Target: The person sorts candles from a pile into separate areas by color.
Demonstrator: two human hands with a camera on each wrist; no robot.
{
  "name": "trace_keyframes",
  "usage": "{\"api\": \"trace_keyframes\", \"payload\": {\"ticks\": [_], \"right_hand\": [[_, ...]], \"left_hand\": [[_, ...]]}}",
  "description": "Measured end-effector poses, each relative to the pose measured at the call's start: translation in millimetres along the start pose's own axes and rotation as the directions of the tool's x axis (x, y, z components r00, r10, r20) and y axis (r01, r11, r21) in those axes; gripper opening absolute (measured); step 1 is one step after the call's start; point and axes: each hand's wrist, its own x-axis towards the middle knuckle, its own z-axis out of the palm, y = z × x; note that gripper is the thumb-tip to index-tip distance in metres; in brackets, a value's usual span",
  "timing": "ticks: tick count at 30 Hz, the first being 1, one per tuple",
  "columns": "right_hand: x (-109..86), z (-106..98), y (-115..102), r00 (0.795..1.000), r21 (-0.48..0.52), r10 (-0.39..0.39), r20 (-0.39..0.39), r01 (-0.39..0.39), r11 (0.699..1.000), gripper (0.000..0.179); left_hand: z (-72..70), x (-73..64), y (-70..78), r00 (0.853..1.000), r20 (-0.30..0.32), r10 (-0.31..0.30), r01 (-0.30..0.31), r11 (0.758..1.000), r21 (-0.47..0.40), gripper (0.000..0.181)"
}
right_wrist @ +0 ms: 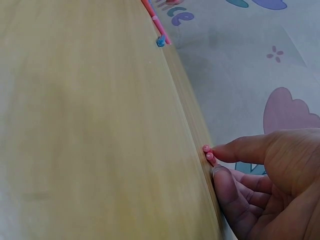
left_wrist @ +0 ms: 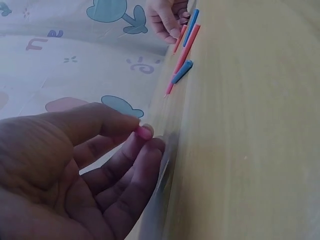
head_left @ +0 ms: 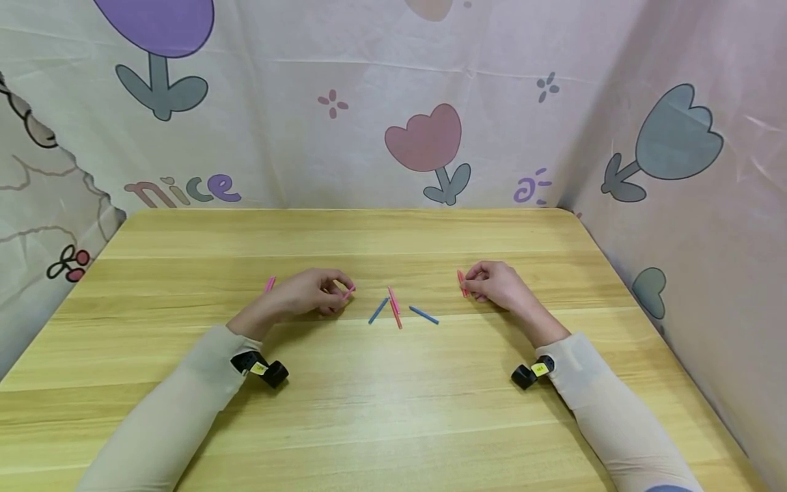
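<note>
My left hand (head_left: 307, 292) is over the table left of the middle and pinches a short pink stick (head_left: 349, 292) between thumb and fingertips. The same stick's end (left_wrist: 145, 132) shows in the left wrist view. To the right, my right hand (head_left: 496, 282) has its thumb and a finger around two red sticks (head_left: 461, 277) lying side by side at the table surface. Their ends (right_wrist: 209, 156) show between the fingertips in the right wrist view. Between the hands lie a blue stick (head_left: 378, 311), a pink stick (head_left: 393, 295), a red stick (head_left: 397, 318) and another blue stick (head_left: 424, 315).
Another pink stick (head_left: 270, 283) lies on the table behind the left wrist, partly hidden by it. The wooden table (head_left: 393, 410) meets a printed cloth (head_left: 277, 137) at its back and sides. A small black camera (head_left: 264, 369) is strapped to each sleeve.
</note>
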Motion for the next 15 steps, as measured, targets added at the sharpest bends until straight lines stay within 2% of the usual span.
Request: {"api": "trace_keyframes", "payload": {"ticks": [15], "right_hand": [[-0.2,-1.9,0.6,1.000,-0.009,0.009,0.009,-0.009,1.000,0.025]], "left_hand": [[-1.9,-3.5,1.0,1.000,0.017,-0.019,0.020,0.995,-0.093,0.029]]}}
